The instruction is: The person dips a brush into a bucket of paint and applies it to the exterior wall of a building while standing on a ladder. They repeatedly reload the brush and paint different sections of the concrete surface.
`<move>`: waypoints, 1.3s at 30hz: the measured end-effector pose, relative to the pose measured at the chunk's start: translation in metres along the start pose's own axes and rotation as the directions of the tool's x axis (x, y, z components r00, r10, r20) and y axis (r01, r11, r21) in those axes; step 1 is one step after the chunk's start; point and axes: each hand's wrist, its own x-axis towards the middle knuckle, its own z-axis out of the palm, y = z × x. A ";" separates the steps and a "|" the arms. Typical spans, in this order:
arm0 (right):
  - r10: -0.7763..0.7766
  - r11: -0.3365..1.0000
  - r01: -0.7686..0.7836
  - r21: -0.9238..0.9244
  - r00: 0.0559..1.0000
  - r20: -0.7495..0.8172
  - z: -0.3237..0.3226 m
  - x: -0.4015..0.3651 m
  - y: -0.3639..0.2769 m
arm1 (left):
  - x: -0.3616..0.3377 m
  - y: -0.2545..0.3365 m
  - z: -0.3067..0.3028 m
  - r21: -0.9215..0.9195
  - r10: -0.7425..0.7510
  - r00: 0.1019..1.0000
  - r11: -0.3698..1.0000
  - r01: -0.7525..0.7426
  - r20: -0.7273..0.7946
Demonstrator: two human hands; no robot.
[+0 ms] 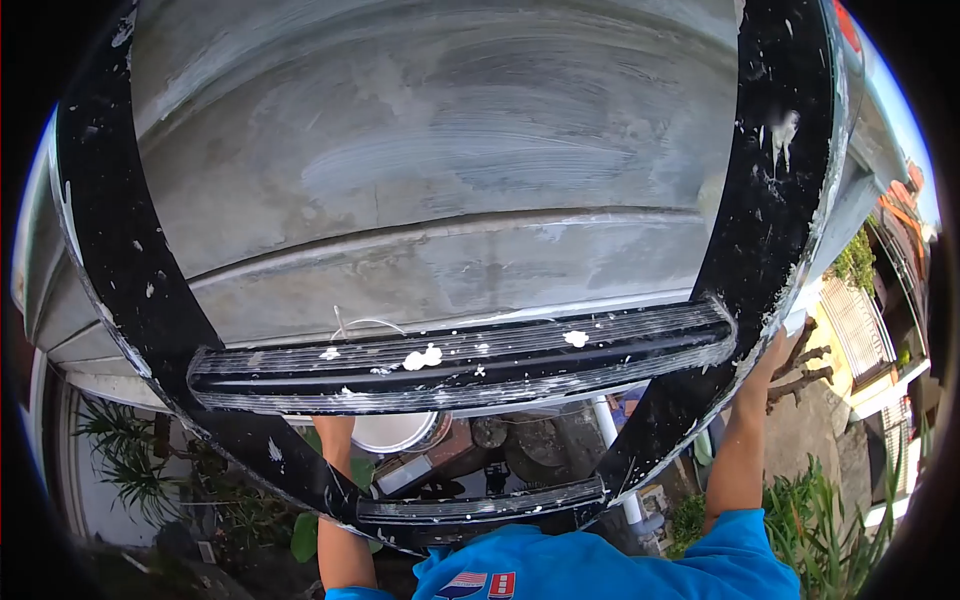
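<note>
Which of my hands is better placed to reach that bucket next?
Probably your left: its forearm shows beside the bucket, though the hand is hidden behind the step. Your right arm extends beside the ladder's right rail.

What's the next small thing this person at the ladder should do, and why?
Perhaps wipe the white blobs off the upper rung before putting weight there: several sit on its ridged surface and could be slippery underfoot if wet, though I can't tell whether they've dried.
</note>
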 end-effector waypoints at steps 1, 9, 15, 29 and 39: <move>-0.017 1.000 0.017 -0.001 0.997 0.082 0.013 0.000 -0.004 | 0.001 -0.009 0.005 0.023 -0.012 0.998 1.000 0.013 -0.058; -0.467 0.865 0.414 0.282 0.871 0.154 0.159 -0.003 -0.060 | 0.003 -0.025 0.014 0.099 -0.084 0.982 0.990 0.102 -0.169; -0.090 0.981 -0.016 0.195 0.848 0.522 0.121 0.027 -0.075 | 0.001 -0.015 0.008 0.067 -0.082 0.988 0.994 0.091 -0.129; -0.121 0.981 0.089 -0.174 0.975 -0.186 0.034 -0.004 0.000 | -0.002 -0.026 0.011 0.019 -0.106 0.988 0.994 0.108 -0.111; -0.367 0.930 0.357 0.083 0.916 0.165 0.051 -0.004 -0.046 | 0.004 -0.028 0.015 0.143 -0.131 0.980 0.978 0.152 -0.147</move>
